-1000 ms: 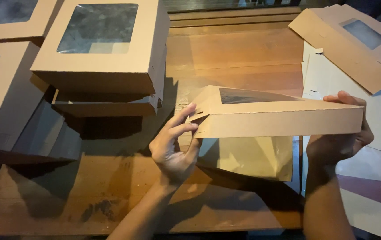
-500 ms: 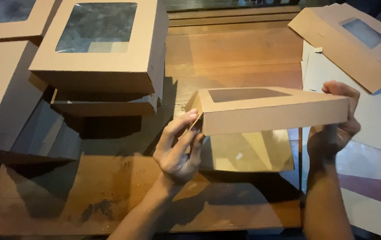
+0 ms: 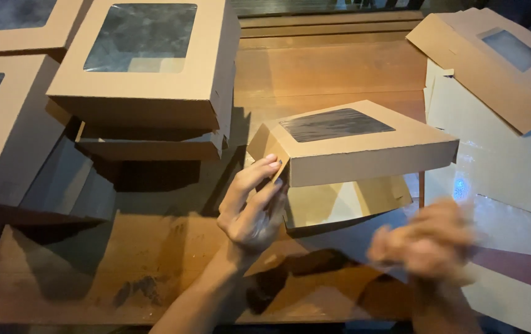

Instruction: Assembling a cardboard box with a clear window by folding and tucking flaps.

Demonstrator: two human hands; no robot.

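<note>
The big wooden table [image 3: 333, 68] holds many brown card boxes. On its left side stands a stack of finished boxes [image 3: 148, 74] with see-through windows in their lids, and flat boxes not yet folded [image 3: 494, 154] lie on the right side. In the middle, above the table, is the window box [image 3: 352, 145] in hand, with its lid part up and a lower flap hanging under it. It looks light and thin, like a cake box, so it would be easy to lift. The card seems stiff at the folds but could bend or dent if squeezed hard, and the clear window looks soft and easy to poke in. The corners and side walls look like the best places to hold it. The left hand [image 3: 253, 207] has its fingers curled narrow around the box's left corner, holding it up. The right hand [image 3: 429, 241] is a blur near the box, not touching it, and I cannot tell how its fingers are set.
</note>
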